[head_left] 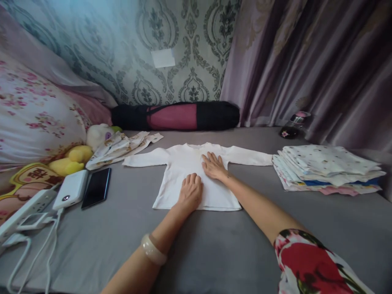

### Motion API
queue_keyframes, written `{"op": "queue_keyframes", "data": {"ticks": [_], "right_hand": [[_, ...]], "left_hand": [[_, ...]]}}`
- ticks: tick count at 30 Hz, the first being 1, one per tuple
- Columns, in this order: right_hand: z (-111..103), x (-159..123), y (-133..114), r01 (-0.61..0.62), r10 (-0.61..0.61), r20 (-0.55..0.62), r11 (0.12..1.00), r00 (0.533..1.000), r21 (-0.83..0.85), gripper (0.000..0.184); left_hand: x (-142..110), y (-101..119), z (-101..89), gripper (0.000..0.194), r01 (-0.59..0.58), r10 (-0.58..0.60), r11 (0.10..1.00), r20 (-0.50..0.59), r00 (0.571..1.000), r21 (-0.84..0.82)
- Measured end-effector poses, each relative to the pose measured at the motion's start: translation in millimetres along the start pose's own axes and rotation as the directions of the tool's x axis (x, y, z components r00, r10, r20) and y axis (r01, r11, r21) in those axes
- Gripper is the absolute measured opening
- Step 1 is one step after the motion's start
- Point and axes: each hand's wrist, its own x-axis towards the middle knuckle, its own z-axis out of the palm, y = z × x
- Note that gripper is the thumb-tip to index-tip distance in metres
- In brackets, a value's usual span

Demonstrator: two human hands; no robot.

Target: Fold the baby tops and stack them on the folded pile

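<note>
White long-sleeved shirt (186, 161) laid flat on gray sheet (229, 253), center, neck end away from wearer, both sleeves out sideways, hem nearest. Left hand (191, 192) palm down on lower middle of shirt, fingers together and loosely bent; can't tell if any cloth is pinched. Right hand (214, 165) flat on upper chest, right of middle, fingers extended and slightly spread, nothing gripped. Pale bangle (153, 250) on left wrist area; red floral sleeve (309, 261) on right arm.

Right of shirt: folded clothes stack (329, 167), patterned piece on top; shirt cuff reaches its edge. Dark bottle (289, 131) behind stack, by purple curtain (275, 61).

Left of shirt: patterned garments (122, 149) beside sleeve end, then black phone (96, 188), white power bank (72, 190) next to it, power strip (27, 214) with white cables (53, 241). Yellow plush (72, 160), white plush (98, 136) against floral pillow (39, 110).

Back: long black-and-maroon bag (171, 115) lying along patterned wall (190, 49), white paper (163, 58) on wall above.
</note>
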Motion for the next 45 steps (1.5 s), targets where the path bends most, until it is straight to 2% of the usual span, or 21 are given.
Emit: {"op": "queue_keyframes", "data": {"ticks": [5, 8, 11, 15, 19, 24, 29, 35, 39, 41, 45], "right_hand": [[1.9, 40.4, 9.1, -0.096, 0.095, -0.087, 0.995, 0.992, -0.009, 0.058], [3.3, 56.9, 13.1, -0.148, 0.145, -0.174, 0.989, 0.974, -0.009, 0.059], [6.2, 63.9, 14.5, -0.169, 0.162, -0.208, 0.985, 0.965, -0.019, 0.058], [3.5, 67.8, 16.2, -0.169, 0.161, -0.179, 0.985, 0.971, -0.034, 0.057], [-15.9, 82.3, 25.5, -0.164, 0.162, -0.111, 0.986, 0.981, -0.009, 0.050], [-37.9, 109.1, 41.9, -0.180, 0.179, -0.052, 0.984, 0.982, -0.015, 0.041], [-34.0, 121.0, 45.8, -0.167, 0.167, -0.025, 0.986, 0.986, -0.028, 0.033], [-22.3, 114.8, 39.6, -0.237, 0.236, -0.125, 0.971, 0.964, 0.009, 0.037], [-31.1, 112.8, 29.9, -0.241, 0.239, -0.077, 0.970, 0.968, -0.017, 0.035], [-35.2, 114.4, 16.8, -0.190, 0.186, -0.095, 0.981, 0.978, -0.040, 0.034], [-29.0, 121.8, -25.8, 0.005, -0.009, -0.138, 1.000, 0.990, -0.031, 0.038]], "left_hand": [[-10.3, -1.5, 16.2, 0.049, -0.045, 0.047, 0.999, -0.091, 0.995, 0.029], [-11.0, -1.2, 19.8, 0.057, -0.062, 0.067, 0.996, -0.068, 0.995, 0.071], [-9.4, -1.0, 19.4, 0.060, -0.068, 0.071, 0.995, -0.045, 0.996, 0.069], [-7.9, -2.1, 15.1, 0.061, -0.046, 0.046, 0.999, -0.006, 0.999, 0.007], [-8.2, -4.5, 10.8, 0.061, -0.047, 0.048, 0.997, 0.011, 0.999, -0.067], [-10.9, -6.5, 12.3, 0.067, -0.038, 0.034, 0.992, -0.031, 0.999, -0.116], [-11.9, -6.0, 13.9, 0.081, -0.022, 0.021, 0.994, -0.005, 1.000, -0.104], [-11.8, -4.1, 13.4, 0.081, -0.010, 0.010, 0.997, 0.001, 1.000, -0.079], [-10.5, -4.7, 12.7, 0.080, -0.021, 0.020, 0.992, -0.005, 1.000, -0.125], [-8.5, -7.8, 10.9, 0.076, -0.004, 0.000, 0.988, -0.024, 1.000, -0.153], [-4.7, -24.3, 6.3, 0.059, 0.143, -0.160, 0.981, -0.132, 0.978, -0.134]]}}
